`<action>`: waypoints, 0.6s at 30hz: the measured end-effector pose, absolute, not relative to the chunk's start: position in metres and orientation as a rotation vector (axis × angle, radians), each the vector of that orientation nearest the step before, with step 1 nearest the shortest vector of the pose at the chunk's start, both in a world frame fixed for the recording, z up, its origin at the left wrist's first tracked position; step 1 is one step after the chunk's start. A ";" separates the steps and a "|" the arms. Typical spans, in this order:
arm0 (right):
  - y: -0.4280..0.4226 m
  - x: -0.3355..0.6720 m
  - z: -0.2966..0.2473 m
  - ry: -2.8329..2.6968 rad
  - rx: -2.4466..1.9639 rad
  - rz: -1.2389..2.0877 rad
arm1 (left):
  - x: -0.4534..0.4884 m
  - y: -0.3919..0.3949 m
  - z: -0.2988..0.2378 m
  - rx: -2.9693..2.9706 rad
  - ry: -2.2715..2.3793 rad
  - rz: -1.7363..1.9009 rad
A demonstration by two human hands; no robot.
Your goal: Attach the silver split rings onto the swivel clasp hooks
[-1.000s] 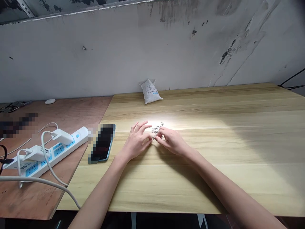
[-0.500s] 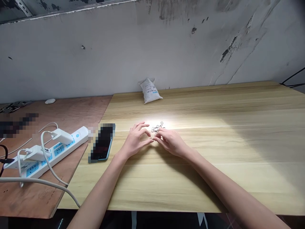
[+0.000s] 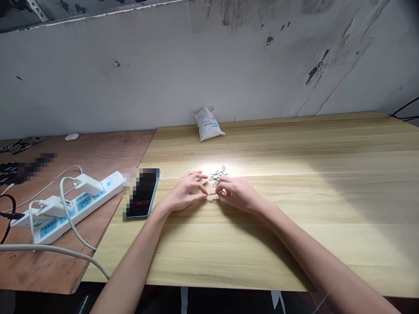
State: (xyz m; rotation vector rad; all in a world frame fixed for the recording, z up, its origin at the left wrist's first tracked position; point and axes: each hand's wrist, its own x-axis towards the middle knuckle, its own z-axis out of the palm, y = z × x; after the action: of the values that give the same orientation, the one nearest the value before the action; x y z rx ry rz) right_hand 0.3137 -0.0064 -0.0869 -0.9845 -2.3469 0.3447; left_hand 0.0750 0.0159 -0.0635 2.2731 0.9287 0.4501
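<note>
My left hand [image 3: 183, 192] and my right hand [image 3: 236, 192] meet on the pale wooden table [image 3: 294, 209], fingertips almost touching. Both pinch a small thin metal piece [image 3: 212, 193] that stretches between them. Just behind the fingers lies a small heap of metal rings [image 3: 218, 175] in a bright patch of light. The other fingers of my left hand are curled loosely over the table.
A phone [image 3: 142, 193] lies left of my hands near the table's edge. A white power strip [image 3: 68, 205] with plugged chargers and cables sits on the reddish board [image 3: 65, 157] at left. A small white bag [image 3: 207, 124] leans by the wall.
My hands have drawn slightly nearer to me and closed into a pinch on a small metal piece held between them. The camera view shifted a little.
</note>
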 end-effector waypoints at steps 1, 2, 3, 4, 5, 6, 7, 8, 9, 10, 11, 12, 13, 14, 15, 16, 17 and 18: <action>-0.007 0.313 -0.086 -2.357 -0.989 0.300 | 0.074 0.016 -0.063 2.270 0.930 0.447; -0.008 0.313 -0.085 -2.362 -0.990 0.259 | 0.073 0.016 -0.063 2.267 0.937 0.452; -0.009 0.312 -0.084 -2.367 -0.985 0.223 | 0.073 0.017 -0.063 2.266 0.944 0.460; -0.010 0.312 -0.083 -2.371 -0.979 0.191 | 0.073 0.016 -0.063 2.268 0.953 0.478; -0.010 0.311 -0.082 -2.378 -0.976 0.161 | 0.074 0.016 -0.063 2.274 0.965 0.509; -0.010 0.311 -0.082 -2.386 -0.976 0.131 | 0.075 0.016 -0.063 2.284 0.981 0.554; -0.011 0.311 -0.081 -2.397 -0.980 0.102 | 0.076 0.016 -0.063 2.291 1.001 0.607; -0.011 0.311 -0.081 -2.406 -0.989 0.080 | 0.077 0.015 -0.063 2.293 1.023 0.662; -0.010 0.311 -0.081 -2.411 -1.000 0.073 | 0.079 0.015 -0.062 2.286 1.041 0.711; -0.011 0.312 -0.080 -2.411 -1.013 0.088 | 0.080 0.014 -0.062 2.270 1.055 0.751; -0.011 0.312 -0.080 -2.403 -1.025 0.130 | 0.082 0.014 -0.061 2.246 1.059 0.776; -0.011 0.313 -0.078 -2.385 -1.036 0.196 | 0.083 0.013 -0.061 2.216 1.056 0.791; -0.012 0.314 -0.076 -2.355 -1.046 0.281 | 0.084 0.013 -0.060 2.183 1.049 0.798; -0.013 0.314 -0.074 -2.318 -1.051 0.375 | 0.084 0.012 -0.059 2.151 1.041 0.800; -0.014 0.315 -0.071 -2.280 -1.051 0.468 | 0.085 0.011 -0.057 2.121 1.031 0.798; -0.016 0.315 -0.069 -2.238 -1.050 0.545 | 0.085 0.011 -0.056 2.097 1.020 0.793; -0.017 0.314 -0.066 -2.206 -1.044 0.601 | 0.085 0.010 -0.055 2.080 1.007 0.786; -0.018 0.314 -0.065 -2.180 -1.043 0.632 | 0.086 0.009 -0.054 2.069 0.992 0.778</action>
State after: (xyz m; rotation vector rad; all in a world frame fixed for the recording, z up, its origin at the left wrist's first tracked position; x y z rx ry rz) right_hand 0.3138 -0.0176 -0.0649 -1.0434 -2.1797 0.6319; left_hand 0.0856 0.0094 -0.0544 2.0690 0.9924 0.7782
